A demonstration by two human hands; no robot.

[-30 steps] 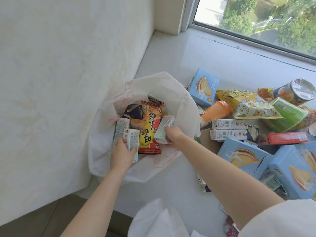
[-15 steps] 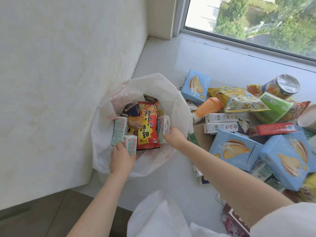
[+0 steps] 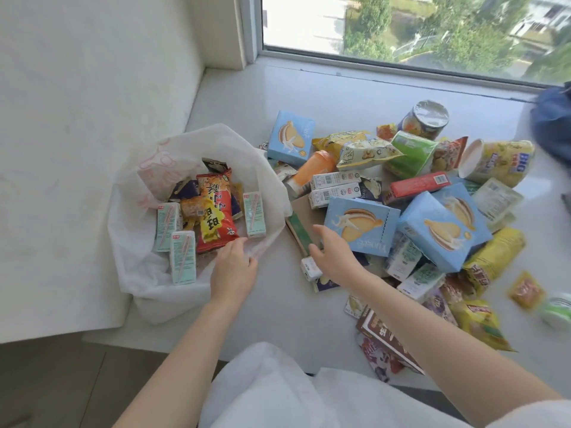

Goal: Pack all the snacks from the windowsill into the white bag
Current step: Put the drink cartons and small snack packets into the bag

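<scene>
The white bag [image 3: 148, 273] stands open at the left end of the windowsill [image 3: 340, 97]. Inside lie a red snack packet [image 3: 216, 217] and three pale green drink cartons [image 3: 254, 214]. My left hand [image 3: 233, 270] pinches the bag's near rim. My right hand [image 3: 332, 257] hovers empty, fingers apart, at the left edge of the snack pile, just above a small white carton [image 3: 310, 268] and beside a blue biscuit box [image 3: 360, 225]. More blue boxes [image 3: 441, 230], white milk cartons [image 3: 335, 186], an orange bottle [image 3: 312, 171] and several bags make up the pile.
A white wall [image 3: 77, 118] bounds the bag on the left and the window [image 3: 432, 29] runs along the back. A foil-topped jar [image 3: 428, 118] and a yellow cup [image 3: 497, 162] sit at the pile's far side. Dark blue fabric [image 3: 553, 131] lies at the right edge.
My right hand let go of a green carton inside the bag and moved right to the pile. My left hand released its carton and now grips the bag's rim. The camera swung right.
</scene>
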